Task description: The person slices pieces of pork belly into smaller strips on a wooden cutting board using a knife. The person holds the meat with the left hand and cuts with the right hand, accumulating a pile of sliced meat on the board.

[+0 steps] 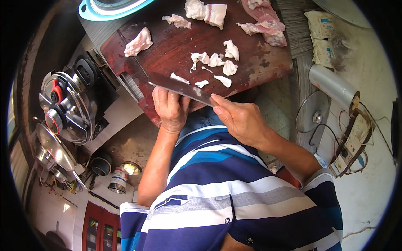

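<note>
My right hand point(240, 120) is closed round the handle of a broad-bladed kitchen knife point(179, 88), whose blade points to the upper left over the near edge of a dark red wooden cutting board point(176, 40). Just below the blade, my left hand point(171, 108) has its fingers bent beneath it; the blade hides the fingertips and whatever they may touch. Beyond the knife lie several small white pieces of fat point(215, 59). A larger pale piece point(138, 43) rests at the board's left, a thick fatty chunk point(215, 15) at the far side, and pink meat point(267, 25) at the right.
A light-blue-rimmed container point(119, 14) stands at the far left of the board. To the left are a pressure cooker point(67, 106) and a metal pan point(55, 147). At the right are a glass lid point(313, 112), a silvery cylinder point(334, 84) and a power strip with cables point(348, 152).
</note>
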Demonstrator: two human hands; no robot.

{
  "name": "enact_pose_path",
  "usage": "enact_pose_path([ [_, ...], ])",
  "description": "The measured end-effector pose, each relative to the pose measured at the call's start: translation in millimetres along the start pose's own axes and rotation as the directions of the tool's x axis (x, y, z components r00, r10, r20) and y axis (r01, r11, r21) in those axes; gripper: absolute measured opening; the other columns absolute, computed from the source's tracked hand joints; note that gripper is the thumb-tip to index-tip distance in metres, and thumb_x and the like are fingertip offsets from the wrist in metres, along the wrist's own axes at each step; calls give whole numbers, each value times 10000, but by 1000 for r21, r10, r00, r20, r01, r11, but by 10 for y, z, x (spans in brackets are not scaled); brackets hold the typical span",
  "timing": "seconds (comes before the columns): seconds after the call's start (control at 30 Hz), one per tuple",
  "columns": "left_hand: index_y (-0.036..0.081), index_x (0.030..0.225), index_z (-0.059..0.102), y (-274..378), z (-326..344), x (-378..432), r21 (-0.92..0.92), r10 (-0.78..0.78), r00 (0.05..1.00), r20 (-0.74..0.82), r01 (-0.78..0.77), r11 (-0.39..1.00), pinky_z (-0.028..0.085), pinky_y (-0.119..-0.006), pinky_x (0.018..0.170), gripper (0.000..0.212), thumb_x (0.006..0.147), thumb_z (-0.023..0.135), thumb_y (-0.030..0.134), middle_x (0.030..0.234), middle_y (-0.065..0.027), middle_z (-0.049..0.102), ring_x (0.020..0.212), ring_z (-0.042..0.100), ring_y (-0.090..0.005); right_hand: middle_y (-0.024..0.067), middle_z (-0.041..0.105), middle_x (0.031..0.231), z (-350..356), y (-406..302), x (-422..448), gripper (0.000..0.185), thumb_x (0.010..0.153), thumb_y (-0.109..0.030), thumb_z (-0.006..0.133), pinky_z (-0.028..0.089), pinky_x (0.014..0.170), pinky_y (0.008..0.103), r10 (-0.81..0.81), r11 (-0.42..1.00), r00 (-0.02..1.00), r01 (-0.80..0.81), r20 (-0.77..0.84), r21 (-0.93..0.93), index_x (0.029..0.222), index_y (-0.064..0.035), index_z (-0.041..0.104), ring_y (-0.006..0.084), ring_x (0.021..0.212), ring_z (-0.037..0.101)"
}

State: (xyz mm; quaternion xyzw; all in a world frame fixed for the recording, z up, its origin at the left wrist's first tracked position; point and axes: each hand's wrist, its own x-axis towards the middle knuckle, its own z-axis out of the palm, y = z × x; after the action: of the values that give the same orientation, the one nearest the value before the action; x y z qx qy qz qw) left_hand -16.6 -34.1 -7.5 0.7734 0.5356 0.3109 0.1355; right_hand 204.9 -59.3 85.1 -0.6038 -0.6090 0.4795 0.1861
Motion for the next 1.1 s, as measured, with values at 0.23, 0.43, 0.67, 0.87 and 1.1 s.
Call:
enact_pose_path([
  [0.23,7,1121,680,-1,20,16,-15,-1,1000,-28,1,1000,504,-486,840,398,749,814,52,1070,-175,637,948,612,-411,198,758,887,-14,32,-108,392,1072,-275,625,587,668,454,0,1000,1000,0,0,-8,1310,33,669,379,746,746],
  [0.43,2,1123,677,-1,22,25,-15,-3,999,-36,3,1000,506,-489,841,404,746,815,50,1063,-178,638,942,614,-413,203,761,909,-76,20,-159,388,1067,-264,633,594,683,448,26,999,1000,-26,9,-24,1308,38,664,374,764,753],
  [0.67,-1,1125,678,6,12,44,-16,-4,999,-41,3,1000,509,-481,829,404,748,812,43,1053,-179,638,926,616,-410,202,751,858,-26,-27,-55,384,1054,-259,657,583,636,466,26,999,999,-24,36,-44,1298,39,666,396,714,736],
  [0.87,-4,1119,680,-6,2,31,-11,-16,1000,-25,16,1000,511,-478,825,395,749,813,38,1041,-170,641,911,617,-404,195,699,729,3,-63,70,288,1055,-266,648,540,569,507,3,998,999,0,42,-60,1204,-20,658,429,639,690],
  [1.1,-13,1091,672,-3,21,54,-41,4,999,-49,-6,999,510,-479,817,362,764,810,56,1037,-181,639,905,619,-400,193,644,635,139,-155,331,249,1071,-305,608,508,545,556,-13,998,999,15,40,-61,1005,-65,589,448,609,666],
])
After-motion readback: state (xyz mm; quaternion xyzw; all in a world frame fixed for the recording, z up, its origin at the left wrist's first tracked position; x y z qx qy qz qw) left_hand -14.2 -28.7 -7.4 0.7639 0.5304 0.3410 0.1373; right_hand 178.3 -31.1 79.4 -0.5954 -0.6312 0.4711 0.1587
